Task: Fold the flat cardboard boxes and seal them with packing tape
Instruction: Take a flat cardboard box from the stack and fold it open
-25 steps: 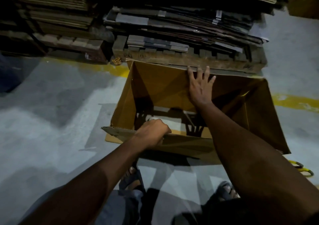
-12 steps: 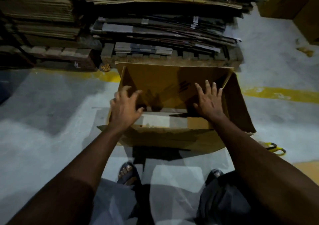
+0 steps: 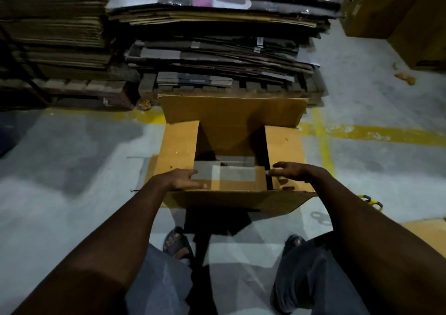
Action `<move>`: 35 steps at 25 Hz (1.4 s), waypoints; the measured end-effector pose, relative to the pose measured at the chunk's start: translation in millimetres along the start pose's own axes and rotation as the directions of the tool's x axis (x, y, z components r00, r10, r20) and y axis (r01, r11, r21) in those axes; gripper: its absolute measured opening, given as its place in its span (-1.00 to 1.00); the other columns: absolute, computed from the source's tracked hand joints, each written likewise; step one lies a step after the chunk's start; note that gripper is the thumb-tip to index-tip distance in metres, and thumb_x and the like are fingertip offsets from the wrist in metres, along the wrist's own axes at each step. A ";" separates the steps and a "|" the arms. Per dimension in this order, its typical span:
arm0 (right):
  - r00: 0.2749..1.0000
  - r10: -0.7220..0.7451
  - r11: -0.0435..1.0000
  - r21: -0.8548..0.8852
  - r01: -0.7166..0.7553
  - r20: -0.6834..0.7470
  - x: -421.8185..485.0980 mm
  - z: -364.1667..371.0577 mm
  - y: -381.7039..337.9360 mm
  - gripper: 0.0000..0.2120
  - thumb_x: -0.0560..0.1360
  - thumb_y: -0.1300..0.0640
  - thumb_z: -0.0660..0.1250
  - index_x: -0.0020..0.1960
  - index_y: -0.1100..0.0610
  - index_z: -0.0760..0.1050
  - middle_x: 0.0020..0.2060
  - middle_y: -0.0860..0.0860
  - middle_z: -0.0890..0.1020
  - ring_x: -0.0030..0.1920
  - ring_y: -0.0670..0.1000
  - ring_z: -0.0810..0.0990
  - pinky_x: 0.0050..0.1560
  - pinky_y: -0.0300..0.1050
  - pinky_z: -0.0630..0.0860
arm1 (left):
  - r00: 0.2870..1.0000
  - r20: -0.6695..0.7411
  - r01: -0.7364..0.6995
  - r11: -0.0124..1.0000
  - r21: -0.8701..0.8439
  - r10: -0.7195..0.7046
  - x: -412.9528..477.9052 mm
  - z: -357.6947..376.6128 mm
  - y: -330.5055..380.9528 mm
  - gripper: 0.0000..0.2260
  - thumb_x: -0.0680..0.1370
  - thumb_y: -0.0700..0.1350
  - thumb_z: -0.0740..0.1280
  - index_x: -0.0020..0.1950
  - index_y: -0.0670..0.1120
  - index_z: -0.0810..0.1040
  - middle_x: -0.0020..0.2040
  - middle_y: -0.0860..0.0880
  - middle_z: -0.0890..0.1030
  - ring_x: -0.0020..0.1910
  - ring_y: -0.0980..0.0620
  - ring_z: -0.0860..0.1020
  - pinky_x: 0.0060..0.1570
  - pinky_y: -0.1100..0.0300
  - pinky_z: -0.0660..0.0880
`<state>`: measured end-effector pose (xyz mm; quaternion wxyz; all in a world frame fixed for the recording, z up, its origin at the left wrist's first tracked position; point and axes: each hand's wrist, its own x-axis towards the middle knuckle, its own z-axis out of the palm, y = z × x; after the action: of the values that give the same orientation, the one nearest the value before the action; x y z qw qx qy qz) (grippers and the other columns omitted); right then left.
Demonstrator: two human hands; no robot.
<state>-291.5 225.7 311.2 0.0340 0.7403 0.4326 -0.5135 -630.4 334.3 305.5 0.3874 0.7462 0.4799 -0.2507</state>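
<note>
Both hands are open, left hand [image 3: 179,178] flat on the left flap [image 3: 178,143] and right hand [image 3: 293,171] over the right flap [image 3: 284,145] of the cardboard box [image 3: 229,200] on the floor [image 3: 72,170], its far flap [image 3: 231,112] upright beyond them.

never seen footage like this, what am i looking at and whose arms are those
No machine here: a person wears a camera on the head, looking down, so the arms are their own. A cardboard box stands open on the concrete floor. The left hand presses flat on its left side flap; the right hand is over the right flap. Both flaps are folded inward. Neither hand grips anything. Stacks of flat cardboard sit behind. A small yellow-handled tool lies at right.
</note>
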 end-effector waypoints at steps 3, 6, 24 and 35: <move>0.992 -0.096 0.986 -0.129 0.106 0.084 11.6 -4.5 -2.8 -0.07 0.36 -0.33 0.40 0.58 -0.03 0.11 0.53 0.09 0.25 0.49 0.15 0.27 0.42 0.07 0.28 | 0.981 0.183 -0.063 0.998 -0.003 0.063 4.5 -4.9 6.7 0.08 0.20 0.45 0.42 0.58 0.17 -0.03 0.59 0.00 0.04 0.53 -0.10 0.13 0.43 -0.01 0.20; 0.978 -0.183 0.978 -0.080 0.192 0.104 10.5 -11.3 -5.5 0.07 0.24 -0.42 0.43 0.59 -0.03 0.10 0.56 0.04 0.16 0.54 0.13 0.17 0.48 0.10 0.22 | 0.975 0.188 -0.145 0.982 0.118 0.121 4.1 -13.5 12.2 -0.03 0.34 0.19 0.53 0.58 0.15 0.01 0.58 0.01 0.06 0.53 -0.08 0.13 0.40 0.08 0.21; 0.848 -0.293 0.802 -0.597 -0.033 -0.441 5.5 11.4 6.2 -0.47 0.55 -0.16 0.31 0.43 -0.01 0.29 0.27 0.11 0.52 0.25 0.20 0.47 0.14 0.13 0.42 | 0.843 -0.491 0.049 0.877 0.478 0.221 0.2 -0.8 6.6 -0.69 0.63 0.07 0.14 0.34 0.01 0.36 0.27 -0.16 0.48 0.23 -0.22 0.43 0.16 -0.09 0.30; 0.907 -0.149 0.841 -0.533 -0.094 -0.395 101.9 22.8 -24.6 -0.34 0.43 -0.02 0.45 0.43 0.01 0.25 0.34 0.17 0.33 0.34 0.29 0.32 0.26 0.34 0.32 | 0.992 -0.095 0.114 0.917 0.383 -0.083 90.8 28.8 -2.4 -0.17 0.54 0.02 0.33 0.56 0.11 -0.23 0.55 -0.20 -0.32 0.51 -0.39 -0.16 0.39 -0.36 0.14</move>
<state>-314.8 291.4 229.7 0.1396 0.7867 0.5674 -0.1990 -595.1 358.7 220.4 0.2005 0.7920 0.4723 -0.3310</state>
